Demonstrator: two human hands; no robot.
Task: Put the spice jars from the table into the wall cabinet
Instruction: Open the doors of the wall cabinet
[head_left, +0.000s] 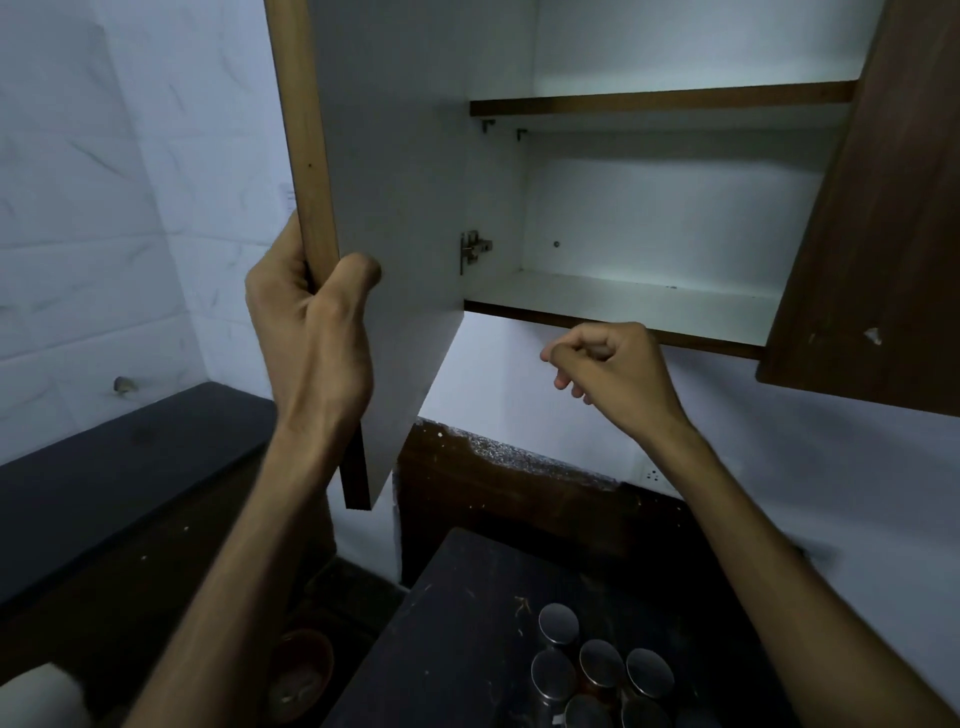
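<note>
Bottom edge, spice jars cut off, left hand fingers behind cabinet door

Spice jars cluster on the tabletop below the wall cabinet, whose left door swings open and right door stands right of its shelves.
</note>
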